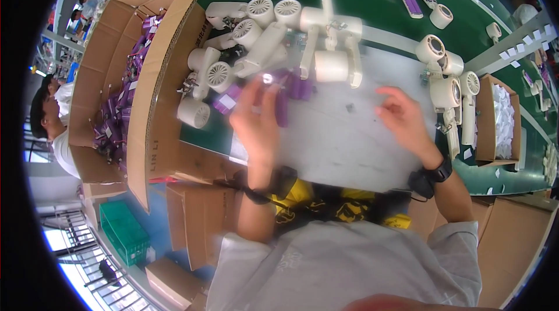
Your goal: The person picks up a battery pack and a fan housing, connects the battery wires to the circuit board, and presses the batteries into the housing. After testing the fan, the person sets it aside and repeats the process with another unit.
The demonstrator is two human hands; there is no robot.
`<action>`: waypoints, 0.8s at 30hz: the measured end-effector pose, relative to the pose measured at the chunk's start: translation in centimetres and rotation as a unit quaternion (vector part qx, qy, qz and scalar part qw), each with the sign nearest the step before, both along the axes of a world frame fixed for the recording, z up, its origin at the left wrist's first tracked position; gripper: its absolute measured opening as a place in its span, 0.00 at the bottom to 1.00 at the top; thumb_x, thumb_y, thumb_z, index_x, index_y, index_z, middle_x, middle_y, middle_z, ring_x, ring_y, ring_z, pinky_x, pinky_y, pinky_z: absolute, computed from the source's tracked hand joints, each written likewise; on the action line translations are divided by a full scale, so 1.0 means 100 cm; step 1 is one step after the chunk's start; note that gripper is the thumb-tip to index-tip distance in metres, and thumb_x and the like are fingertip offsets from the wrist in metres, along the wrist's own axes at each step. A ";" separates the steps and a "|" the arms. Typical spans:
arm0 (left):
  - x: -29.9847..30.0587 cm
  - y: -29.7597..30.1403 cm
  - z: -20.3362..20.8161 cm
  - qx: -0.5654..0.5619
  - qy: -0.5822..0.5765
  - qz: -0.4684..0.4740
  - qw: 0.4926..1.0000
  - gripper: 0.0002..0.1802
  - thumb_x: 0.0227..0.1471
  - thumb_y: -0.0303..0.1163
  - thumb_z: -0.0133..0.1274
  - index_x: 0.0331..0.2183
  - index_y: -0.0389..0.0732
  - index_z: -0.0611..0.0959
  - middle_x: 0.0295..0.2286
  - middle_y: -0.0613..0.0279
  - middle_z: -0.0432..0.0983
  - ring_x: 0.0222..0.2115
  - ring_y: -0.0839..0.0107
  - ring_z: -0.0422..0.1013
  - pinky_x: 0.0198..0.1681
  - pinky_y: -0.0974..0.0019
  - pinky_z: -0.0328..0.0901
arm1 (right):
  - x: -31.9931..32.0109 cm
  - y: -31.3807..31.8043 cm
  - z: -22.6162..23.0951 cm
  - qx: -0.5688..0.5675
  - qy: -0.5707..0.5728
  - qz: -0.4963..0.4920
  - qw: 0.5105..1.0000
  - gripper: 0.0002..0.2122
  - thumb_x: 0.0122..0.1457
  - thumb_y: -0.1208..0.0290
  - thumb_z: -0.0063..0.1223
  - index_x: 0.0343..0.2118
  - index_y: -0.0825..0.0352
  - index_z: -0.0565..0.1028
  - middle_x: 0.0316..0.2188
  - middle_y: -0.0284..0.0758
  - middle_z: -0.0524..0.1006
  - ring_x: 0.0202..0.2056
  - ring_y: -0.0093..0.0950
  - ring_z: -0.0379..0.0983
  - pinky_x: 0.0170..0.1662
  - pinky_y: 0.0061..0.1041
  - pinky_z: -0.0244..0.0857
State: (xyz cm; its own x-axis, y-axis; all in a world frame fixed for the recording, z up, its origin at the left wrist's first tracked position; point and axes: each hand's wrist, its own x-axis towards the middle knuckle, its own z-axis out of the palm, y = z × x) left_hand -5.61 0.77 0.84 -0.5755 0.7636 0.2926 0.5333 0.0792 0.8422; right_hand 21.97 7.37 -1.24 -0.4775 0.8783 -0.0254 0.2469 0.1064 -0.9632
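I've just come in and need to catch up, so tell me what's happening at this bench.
A person works bare-handed at a pale work surface. The left hand is at some purple pieces; blur hides whether it grips one. The right hand, apparently free, is over the surface's right side, fingers loosely bent. White fan-like units lie beyond the hands. A large carton of purple parts stands at the left.
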 end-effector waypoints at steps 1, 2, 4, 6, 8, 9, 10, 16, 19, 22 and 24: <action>-0.002 -0.002 -0.003 0.036 -0.018 0.016 0.999 0.15 0.52 0.26 0.60 0.44 0.36 0.83 0.35 0.59 0.81 0.28 0.71 0.74 0.36 0.69 0.67 | -0.001 0.000 0.000 -0.002 0.004 0.000 1.000 0.18 0.59 0.80 0.55 0.53 0.66 0.70 0.25 0.24 0.70 0.25 0.13 0.64 0.28 0.14 0.59; -0.004 -0.003 -0.004 0.072 -0.037 0.032 0.996 0.16 0.54 0.27 0.59 0.45 0.35 0.82 0.35 0.60 0.81 0.27 0.74 0.73 0.35 0.69 0.67 | -0.002 -0.001 0.001 -0.004 0.013 -0.007 1.000 0.17 0.59 0.80 0.55 0.51 0.67 0.71 0.24 0.25 0.71 0.25 0.12 0.64 0.27 0.14 0.59; -0.005 -0.007 -0.004 0.106 -0.053 0.048 0.992 0.17 0.55 0.28 0.58 0.47 0.34 0.81 0.35 0.60 0.81 0.25 0.76 0.73 0.33 0.70 0.68 | -0.004 -0.002 0.004 -0.009 0.031 -0.020 0.999 0.15 0.59 0.80 0.56 0.49 0.68 0.72 0.23 0.27 0.73 0.23 0.11 0.65 0.25 0.13 0.59; -0.001 -0.010 0.002 0.161 -0.140 0.026 0.977 0.18 0.58 0.29 0.56 0.49 0.35 0.80 0.35 0.62 0.80 0.27 0.76 0.73 0.34 0.69 0.69 | -0.003 -0.002 0.002 -0.010 0.035 -0.024 0.999 0.15 0.59 0.80 0.56 0.49 0.68 0.72 0.23 0.27 0.73 0.23 0.11 0.65 0.25 0.13 0.59; 0.006 -0.015 0.007 0.188 -0.183 0.015 0.965 0.18 0.59 0.29 0.54 0.51 0.35 0.79 0.35 0.63 0.80 0.28 0.76 0.73 0.35 0.69 0.69 | -0.002 -0.002 0.002 -0.009 0.036 -0.029 0.999 0.15 0.59 0.80 0.56 0.49 0.68 0.72 0.23 0.27 0.73 0.23 0.11 0.65 0.25 0.13 0.59; 0.011 -0.018 0.010 0.188 -0.265 -0.025 0.946 0.19 0.59 0.30 0.54 0.51 0.35 0.78 0.35 0.63 0.79 0.28 0.75 0.73 0.36 0.69 0.69 | -0.003 -0.002 0.002 -0.010 0.036 -0.030 0.999 0.15 0.59 0.80 0.56 0.49 0.68 0.72 0.23 0.27 0.73 0.23 0.11 0.65 0.25 0.13 0.59; 0.018 -0.020 0.011 0.187 -0.346 -0.065 0.917 0.20 0.60 0.30 0.53 0.52 0.36 0.77 0.36 0.62 0.79 0.29 0.75 0.73 0.37 0.69 0.69 | -0.002 -0.001 0.004 -0.020 0.039 -0.032 0.999 0.14 0.60 0.80 0.55 0.49 0.68 0.72 0.23 0.27 0.73 0.22 0.12 0.65 0.25 0.14 0.59; 0.043 -0.034 -0.017 0.096 -0.505 -0.267 0.815 0.18 0.61 0.29 0.50 0.52 0.36 0.76 0.39 0.61 0.78 0.34 0.76 0.73 0.40 0.71 0.69 | 0.001 0.000 0.006 -0.053 0.035 -0.026 0.998 0.15 0.60 0.78 0.54 0.51 0.67 0.71 0.25 0.25 0.72 0.23 0.13 0.65 0.24 0.15 0.58; 0.044 -0.034 -0.024 0.045 -0.444 -0.335 0.830 0.15 0.62 0.26 0.48 0.49 0.34 0.78 0.39 0.61 0.78 0.34 0.76 0.73 0.39 0.71 0.68 | 0.003 -0.001 0.006 -0.068 0.038 -0.028 0.997 0.14 0.60 0.78 0.54 0.50 0.67 0.72 0.25 0.26 0.72 0.23 0.14 0.66 0.25 0.15 0.60; 0.046 -0.028 -0.023 0.007 -0.369 -0.385 0.846 0.13 0.62 0.24 0.47 0.46 0.32 0.79 0.37 0.59 0.77 0.32 0.75 0.72 0.35 0.72 0.68 | 0.007 -0.001 0.009 -0.075 0.032 -0.026 0.996 0.14 0.60 0.78 0.55 0.49 0.68 0.72 0.26 0.27 0.73 0.24 0.15 0.68 0.26 0.15 0.62; 0.049 -0.026 -0.025 0.007 -0.385 -0.407 0.828 0.11 0.62 0.23 0.46 0.44 0.33 0.80 0.37 0.61 0.77 0.31 0.76 0.71 0.35 0.73 0.68 | 0.010 0.000 0.014 -0.083 0.030 -0.022 0.996 0.12 0.59 0.78 0.56 0.47 0.69 0.73 0.27 0.30 0.75 0.24 0.16 0.70 0.27 0.15 0.65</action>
State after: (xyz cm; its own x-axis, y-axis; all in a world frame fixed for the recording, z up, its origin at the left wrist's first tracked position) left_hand -0.69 -1.87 -1.63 0.1094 0.9899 0.0900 -0.2898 -0.0548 0.9555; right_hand 22.98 7.33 0.12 -0.4430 0.8849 -0.1439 0.1894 -0.0646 -0.9798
